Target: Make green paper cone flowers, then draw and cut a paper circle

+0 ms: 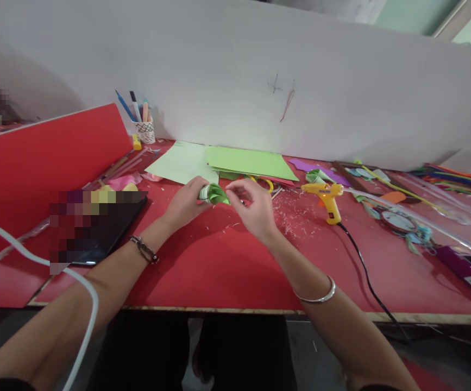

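My left hand [186, 202] is closed around a piece of rolled green paper [219, 194], pale with dark lines on its outer side and brighter green inside. At the right end of this roll, the fingers of my right hand [253, 205] are pinched together on the paper's tip. The roll is held above the red table top [219, 271], and part of it is hidden behind my left fingers. Just behind my hands lie sheets of light green paper [251, 162] and a paler green sheet [182, 160].
A yellow glue gun [328, 198] with a black cord lies to the right, near another rolled green paper piece [318, 176]. A pen cup [144, 131] stands at the back left. A dark tablet [113, 233], a purple power strip [465, 269] and a white cable [35, 255] are also there.
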Demonstrator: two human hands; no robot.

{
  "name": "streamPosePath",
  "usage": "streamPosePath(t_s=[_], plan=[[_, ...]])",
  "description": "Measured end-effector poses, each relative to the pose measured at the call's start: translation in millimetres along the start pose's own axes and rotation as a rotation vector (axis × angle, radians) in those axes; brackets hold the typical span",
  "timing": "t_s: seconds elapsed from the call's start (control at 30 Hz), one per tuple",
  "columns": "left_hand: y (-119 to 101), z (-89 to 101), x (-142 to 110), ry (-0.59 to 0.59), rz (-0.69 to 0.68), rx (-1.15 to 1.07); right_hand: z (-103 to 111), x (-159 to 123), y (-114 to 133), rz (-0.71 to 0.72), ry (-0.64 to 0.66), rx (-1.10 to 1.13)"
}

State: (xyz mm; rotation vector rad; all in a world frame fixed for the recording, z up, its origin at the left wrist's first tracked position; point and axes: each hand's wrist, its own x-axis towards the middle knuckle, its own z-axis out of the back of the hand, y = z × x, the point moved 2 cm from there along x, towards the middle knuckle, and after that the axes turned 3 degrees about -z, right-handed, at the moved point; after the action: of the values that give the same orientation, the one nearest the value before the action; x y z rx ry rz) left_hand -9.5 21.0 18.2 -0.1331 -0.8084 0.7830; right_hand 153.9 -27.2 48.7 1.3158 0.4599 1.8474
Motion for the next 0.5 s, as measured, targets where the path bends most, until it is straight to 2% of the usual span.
streamPosePath(t_s=[0.2, 0.5], plan=[[-3.3, 0.2, -1.4, 0.029, -0.035, 0.093, -1.2, 0.8, -5.9, -0.007, 0.032, -0.073], [-7.4, -2.0, -1.9, 0.064, -0.063, 0.059, -1.9, 0.9, -8.8, 0.032, 0.084, -0.167]])
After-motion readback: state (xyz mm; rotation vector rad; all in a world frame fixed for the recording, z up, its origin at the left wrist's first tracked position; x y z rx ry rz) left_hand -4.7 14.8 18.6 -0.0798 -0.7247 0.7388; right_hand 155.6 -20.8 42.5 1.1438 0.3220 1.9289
